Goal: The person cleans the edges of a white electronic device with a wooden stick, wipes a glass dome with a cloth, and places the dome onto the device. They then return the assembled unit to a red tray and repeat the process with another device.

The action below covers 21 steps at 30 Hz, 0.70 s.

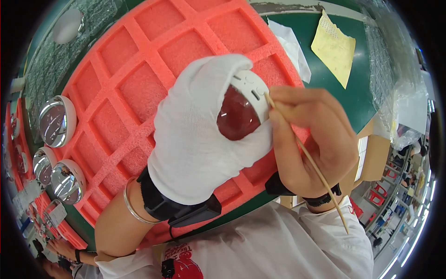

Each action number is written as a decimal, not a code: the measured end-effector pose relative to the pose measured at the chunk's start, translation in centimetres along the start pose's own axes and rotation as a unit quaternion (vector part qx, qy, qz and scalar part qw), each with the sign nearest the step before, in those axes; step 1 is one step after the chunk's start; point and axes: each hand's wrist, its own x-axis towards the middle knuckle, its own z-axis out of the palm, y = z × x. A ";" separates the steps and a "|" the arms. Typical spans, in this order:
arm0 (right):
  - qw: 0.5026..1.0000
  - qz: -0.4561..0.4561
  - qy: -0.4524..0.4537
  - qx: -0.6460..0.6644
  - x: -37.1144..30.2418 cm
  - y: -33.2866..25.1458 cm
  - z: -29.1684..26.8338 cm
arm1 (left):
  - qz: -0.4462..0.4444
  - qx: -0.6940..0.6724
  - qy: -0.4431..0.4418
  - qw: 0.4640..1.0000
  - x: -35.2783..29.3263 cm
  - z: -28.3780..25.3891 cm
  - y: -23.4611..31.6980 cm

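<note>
My left hand [195, 125], in a white glove, is closed round a rounded white device [249, 87] with a shiny, mirror-like dark front that reflects red. Small slots and round marks show on the device's white rim. Bare, my right hand [316, 135] pinches a thin wooden stick [320, 174] between thumb and fingers. The stick's upper tip meets the white rim near its right side, and its long end slants down past my right wrist. Both hands are above a red foam tray [139, 86] with square pockets.
Several similar mirror-fronted white devices, one of them a rounded device [58, 122], stand along the tray's left edge. Bubble wrap [55, 60] lies at the far left. A yellow paper sheet [335, 49] and white paper [290, 51] rest on the green table [302, 28]. Another person's hand [62, 249] shows at lower left.
</note>
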 end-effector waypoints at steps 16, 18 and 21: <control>0.990 -0.107 -0.052 0.075 0.1 1.4 -1.1 | 0.023 -0.077 -0.068 0.994 0.0 -1.4 -0.1; 0.990 -0.110 -0.045 0.072 -0.1 1.5 -0.8 | 0.035 -0.056 -0.078 0.995 0.1 -1.3 -0.2; 0.989 -0.138 0.011 0.051 -0.4 1.4 0.1 | 0.063 -0.070 -0.089 0.992 0.5 -1.2 -0.3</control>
